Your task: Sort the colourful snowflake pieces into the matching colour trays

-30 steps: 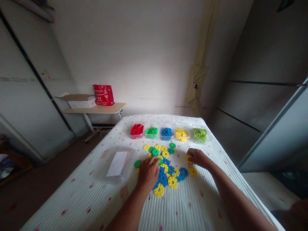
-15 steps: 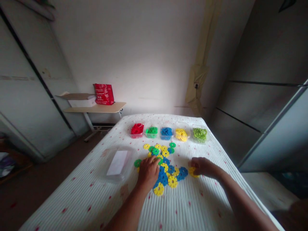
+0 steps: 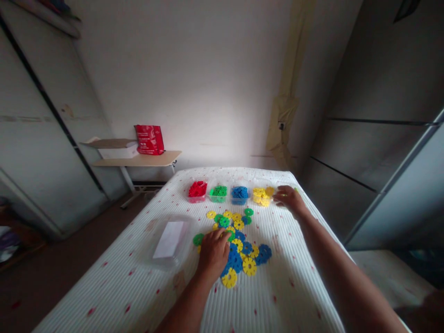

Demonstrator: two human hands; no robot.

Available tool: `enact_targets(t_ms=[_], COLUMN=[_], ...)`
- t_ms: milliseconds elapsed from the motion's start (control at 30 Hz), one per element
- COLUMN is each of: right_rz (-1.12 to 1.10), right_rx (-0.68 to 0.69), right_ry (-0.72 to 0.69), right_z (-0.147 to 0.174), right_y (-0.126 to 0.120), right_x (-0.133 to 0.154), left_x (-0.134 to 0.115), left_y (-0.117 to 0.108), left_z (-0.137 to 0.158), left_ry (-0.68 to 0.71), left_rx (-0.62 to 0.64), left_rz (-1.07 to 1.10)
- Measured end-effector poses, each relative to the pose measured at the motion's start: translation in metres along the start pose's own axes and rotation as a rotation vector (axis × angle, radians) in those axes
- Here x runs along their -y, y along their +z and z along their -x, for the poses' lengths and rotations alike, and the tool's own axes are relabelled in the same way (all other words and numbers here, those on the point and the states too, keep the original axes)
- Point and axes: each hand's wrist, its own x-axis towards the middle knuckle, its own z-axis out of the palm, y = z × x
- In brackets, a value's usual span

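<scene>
Notched plastic discs in blue, yellow and green lie in a loose pile (image 3: 239, 252) on the white ribbed cloth. My left hand (image 3: 213, 249) rests on the pile's left side, palm down, its fingers stretched over the pieces. A green disc (image 3: 231, 236) shows at its fingertips. Over at the back right, my right hand (image 3: 289, 199) is beside the clear box of yellow discs (image 3: 261, 196), fingers apart. Just left of those fingertips, above the box's right part, is a single yellow disc (image 3: 269, 191). My right hand partly hides the light-green box.
Clear boxes of red pieces (image 3: 197, 190), green pieces (image 3: 218, 193) and blue pieces (image 3: 239, 194) continue the back row. On the left lies a clear plastic lid or tray (image 3: 152, 254) with white paper. A side table (image 3: 156, 158) holds a red bag (image 3: 150, 139).
My right hand has moved from the pile's right side back to the yellow box, bringing a yellow disc, which is now just off its fingertips. My left hand has stayed on the pile.
</scene>
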Motion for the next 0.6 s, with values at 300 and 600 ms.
enact_targets(t_ms=[300,600], right_rz=[0.037,0.393], right_rx=[0.091,0.209], right_ry=[-0.025,-0.273], right_z=[0.025,0.065], right_y=[0.042,0.084], right_x=[-0.005,0.009], left_x=[0.002,0.003], left_y=[0.002,0.005], left_z=[-0.001,0.0], left_ry=[0.01,0.022], left_rx=[0.002,-0.026], left_rz=[0.003,-0.015])
